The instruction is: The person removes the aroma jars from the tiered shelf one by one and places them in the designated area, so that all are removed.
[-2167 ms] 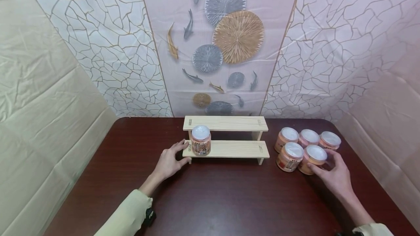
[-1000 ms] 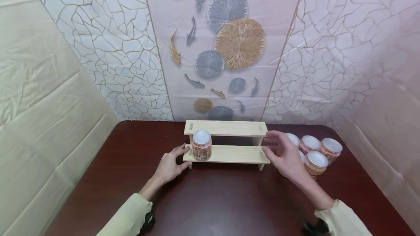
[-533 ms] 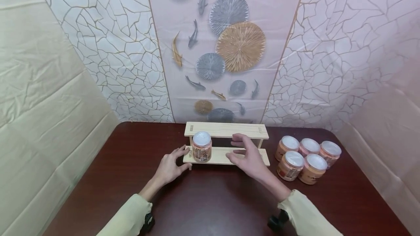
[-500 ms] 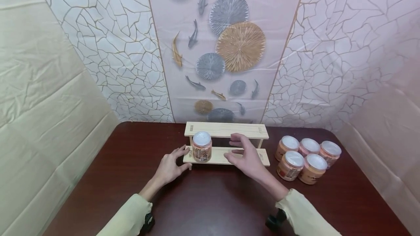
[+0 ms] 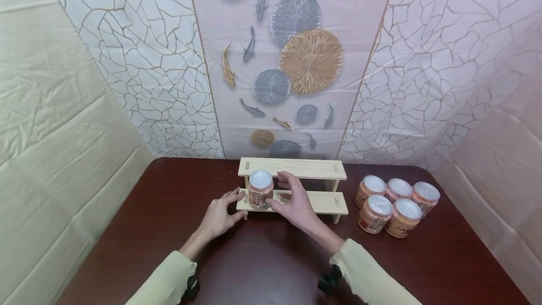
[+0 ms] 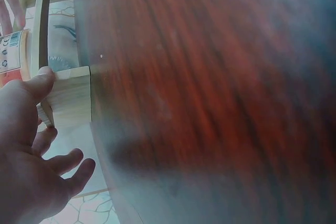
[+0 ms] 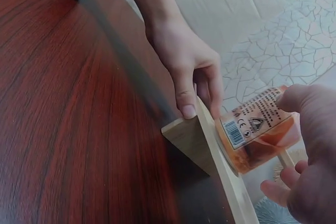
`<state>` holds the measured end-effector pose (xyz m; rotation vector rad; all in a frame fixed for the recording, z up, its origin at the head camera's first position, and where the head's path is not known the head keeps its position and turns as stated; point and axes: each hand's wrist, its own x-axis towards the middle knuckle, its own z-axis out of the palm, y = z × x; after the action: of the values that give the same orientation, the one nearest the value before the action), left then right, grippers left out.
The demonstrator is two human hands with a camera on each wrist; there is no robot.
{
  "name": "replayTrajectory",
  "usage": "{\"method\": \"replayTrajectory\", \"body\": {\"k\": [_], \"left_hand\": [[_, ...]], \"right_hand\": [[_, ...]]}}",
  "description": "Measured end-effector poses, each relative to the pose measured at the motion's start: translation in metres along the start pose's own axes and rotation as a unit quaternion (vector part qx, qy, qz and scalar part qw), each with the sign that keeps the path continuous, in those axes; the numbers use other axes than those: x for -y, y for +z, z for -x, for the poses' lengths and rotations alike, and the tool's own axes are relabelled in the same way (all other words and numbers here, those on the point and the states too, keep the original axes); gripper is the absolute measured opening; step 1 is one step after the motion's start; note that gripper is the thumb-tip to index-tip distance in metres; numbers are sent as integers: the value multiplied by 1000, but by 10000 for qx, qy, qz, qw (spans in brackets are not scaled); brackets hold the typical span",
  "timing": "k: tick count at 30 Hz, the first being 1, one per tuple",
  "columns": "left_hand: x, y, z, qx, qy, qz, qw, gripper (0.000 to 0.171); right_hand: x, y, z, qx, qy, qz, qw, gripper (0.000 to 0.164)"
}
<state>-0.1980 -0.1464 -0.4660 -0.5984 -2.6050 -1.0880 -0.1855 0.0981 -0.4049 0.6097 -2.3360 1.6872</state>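
A two-step wooden shelf [image 5: 323, 201] stands on the table. On the left part of its lower step, a clear-lidded jar [image 5: 260, 193] with an orange printed label sits upright. My left hand [image 5: 218, 215] grips the left end of that step, thumb at the front edge and fingers behind, as the left wrist view also shows. My right hand [image 5: 296, 205] is at the jar's right side. Its thumb overlaps the jar's front while the other fingers spread behind, not closed round it. In the right wrist view the jar's label [image 7: 254, 121] shows print and a barcode.
Several similar jars [image 5: 374, 215] stand grouped on the dark red-brown table [image 5: 271, 258], right of the shelf. Patterned cloth [image 5: 311, 60] hangs behind the table, and plain cloth [image 5: 76, 154] closes the left side.
My right hand has left the group of jars on the right and moved leftward across the shelf to the jar there. The left hand stays on the shelf's end.
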Motion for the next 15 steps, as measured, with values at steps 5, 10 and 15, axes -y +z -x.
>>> {"method": "replayTrajectory", "body": {"k": [5,10,15], "left_hand": [[0,1,1,-36,23,5,10000,57],[0,1,1,-57,-17,-7,10000,58],[1,2,1,-73,29,-51,10000,57]], "right_hand": [[-3,8,-3,-38,-26,-9,10000,72],[-3,14,-6,-77,-29,19,10000,75],[-5,19,-7,-127,-87,-32,9999,74]]}}
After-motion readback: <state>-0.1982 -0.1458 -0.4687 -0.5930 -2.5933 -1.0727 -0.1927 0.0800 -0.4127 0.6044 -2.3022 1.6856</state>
